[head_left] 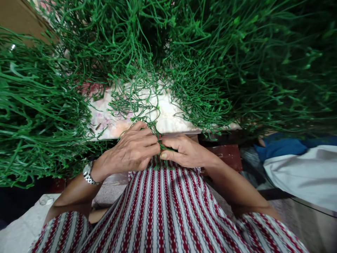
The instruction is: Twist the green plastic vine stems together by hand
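Note:
My left hand, with a silver watch on its wrist, is closed on a thin green stem at the table's near edge. Facing it, almost touching, my right hand pinches green stems between thumb and forefinger. The green stems run from between the hands up onto the table, which has a pale floral cover. Both hands are just above the striped red and white garment. The exact grip of the left fingertips is hidden behind its knuckles.
Large heaps of green plastic-looking stems cover the back and right of the table, and another heap spreads at the left. A brown cardboard piece is at the back left. White cloth and blue cloth lie at the right.

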### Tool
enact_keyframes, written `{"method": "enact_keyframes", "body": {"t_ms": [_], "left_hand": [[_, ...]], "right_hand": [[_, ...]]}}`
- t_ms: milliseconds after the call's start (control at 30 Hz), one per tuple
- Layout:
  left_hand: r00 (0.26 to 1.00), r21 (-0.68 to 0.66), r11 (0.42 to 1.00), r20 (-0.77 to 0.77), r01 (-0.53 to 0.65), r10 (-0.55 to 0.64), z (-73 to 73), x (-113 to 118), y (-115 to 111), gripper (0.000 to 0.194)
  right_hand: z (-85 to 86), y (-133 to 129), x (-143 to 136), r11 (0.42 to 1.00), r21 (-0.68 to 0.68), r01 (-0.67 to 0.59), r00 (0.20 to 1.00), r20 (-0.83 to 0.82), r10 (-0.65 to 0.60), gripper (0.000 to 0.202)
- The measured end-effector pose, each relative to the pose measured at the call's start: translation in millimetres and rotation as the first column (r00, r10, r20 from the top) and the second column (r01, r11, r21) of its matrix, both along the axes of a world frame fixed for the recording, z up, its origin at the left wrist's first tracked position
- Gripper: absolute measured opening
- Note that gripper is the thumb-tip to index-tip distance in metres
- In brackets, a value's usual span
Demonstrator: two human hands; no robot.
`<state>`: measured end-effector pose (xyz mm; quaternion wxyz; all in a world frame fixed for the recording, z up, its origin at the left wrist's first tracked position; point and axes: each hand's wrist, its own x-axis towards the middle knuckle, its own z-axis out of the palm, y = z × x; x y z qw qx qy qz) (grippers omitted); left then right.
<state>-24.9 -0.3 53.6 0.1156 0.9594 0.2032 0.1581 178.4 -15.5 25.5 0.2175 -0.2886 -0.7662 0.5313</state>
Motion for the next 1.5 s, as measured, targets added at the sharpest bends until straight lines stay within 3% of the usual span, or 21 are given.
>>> {"method": "enact_keyframes", "body": {"t_ms": [200, 367, 433, 500, 533, 633, 733, 933, 1100, 1233, 1300, 1400, 1500], "left_hand": [[0.968, -0.28, 0.929, 0.007, 0.241, -0.25, 14.4, -0.3, -0.5, 0.017], [0.959, -0.308, 0.909, 0.046, 0.28, -0.28, 18.7, -9.1, -0.3, 0.017], [0.979, -0.3, 0.935, 0.129, 0.19, -0.157, 20.1, -17.0, 3.0, 0.02], [0.977, -0.33, 0.94, 0.213, 0.086, -0.015, 20.4, -22.7, 6.5, 0.02], [0.969, -0.346, 0.934, 0.248, 0.095, -0.006, 19.8, -23.6, 7.9, 0.019], [0.931, -0.385, 0.922, 0.348, 0.034, 0.111, 14.2, -19.3, 10.3, 0.012], [0.822, -0.414, 0.909, 0.499, -0.055, 0.276, 5.6, -12.1, 11.4, 0.005], [0.699, -0.388, 0.922, 0.662, 0.011, 0.27, -1.5, -6.4, 13.3, 0.011], [0.633, -0.322, 0.946, 0.728, -0.024, 0.264, -4.7, -4.8, 9.8, 0.011], [0.615, -0.307, 0.947, 0.729, -0.098, 0.3, -9.6, -4.7, 4.2, 0.012], [0.655, -0.32, 0.943, 0.694, -0.092, 0.299, -8.3, -6.9, 1.3, 0.014], [0.727, -0.404, 0.913, 0.608, -0.062, 0.319, 1.9, -12.4, -2.9, 0.019], [0.74, -0.426, 0.898, 0.567, -0.112, 0.362, 18.0, -13.2, -6.1, 0.035]], "right_hand": [[3.4, -0.5, 2.7, 0.948, -0.061, -0.312, 0.946, -0.113, 0.304, 0.038], [12.3, -5.8, 19.8, 0.918, -0.11, -0.381, 0.918, -0.169, 0.36, 0.042], [21.8, -8.1, 35.4, 0.936, -0.172, -0.308, 0.933, -0.245, 0.262, 0.048], [31.6, -7.8, 46.3, 0.984, -0.179, -0.013, 0.919, -0.391, -0.059, 0.051], [35.4, -6.5, 47.8, 0.979, -0.132, 0.154, 0.91, -0.367, -0.193, 0.046], [39.3, 0.4, 37.7, 0.986, -0.056, 0.154, 0.966, -0.201, -0.162, 0.03], [34.7, 6.1, 22.7, 0.951, -0.172, 0.256, 0.932, -0.218, -0.29, 0.026], [32.3, 10.8, 12.8, 0.924, -0.087, 0.372, 0.92, -0.098, -0.379, 0.025], [31.9, 14.8, 11.8, 0.908, 0.027, 0.418, 0.908, -0.002, -0.418, 0.023], [28.9, 13.8, 14.2, 0.913, 0.07, 0.402, 0.911, 0.066, -0.406, 0.021], [30.4, 12.5, 16.3, 0.898, 0.145, 0.415, 0.903, 0.057, -0.426, 0.018], [37.3, 10.6, 20.2, 0.83, 0.334, 0.447, 0.872, 0.044, -0.488, 0.015], [45.0, 8.5, 21.9, 0.781, 0.498, 0.376, 0.879, 0.076, -0.472, 0.014]]}}
